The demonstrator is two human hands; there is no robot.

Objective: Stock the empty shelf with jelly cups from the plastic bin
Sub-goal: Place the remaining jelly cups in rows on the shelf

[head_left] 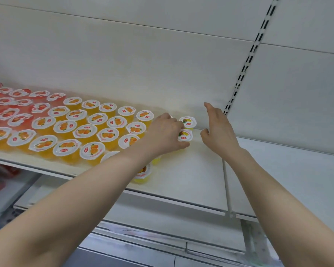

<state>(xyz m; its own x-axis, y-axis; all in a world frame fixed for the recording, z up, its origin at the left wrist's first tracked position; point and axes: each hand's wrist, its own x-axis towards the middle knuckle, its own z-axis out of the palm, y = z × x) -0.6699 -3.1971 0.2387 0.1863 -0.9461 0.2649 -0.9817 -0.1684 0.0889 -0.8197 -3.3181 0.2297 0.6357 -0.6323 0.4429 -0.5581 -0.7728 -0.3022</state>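
Our left hand (166, 132) curls round a yellow jelly cup (185, 135) mid-frame on the shelf (201, 174) | right hand (218, 132) loose, holds nothing | cup looks light, squishy, top may tear | we hold its sides

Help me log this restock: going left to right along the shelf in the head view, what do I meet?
Red jelly cups, orange jelly cups, left hand, yellow jelly cup it grips, right hand, bare shelf.

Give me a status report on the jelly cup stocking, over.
Left grip pinching yellow jelly cup on shelf. Right grip open, holding nothing. Bare shelf to the right, nothing blocking.
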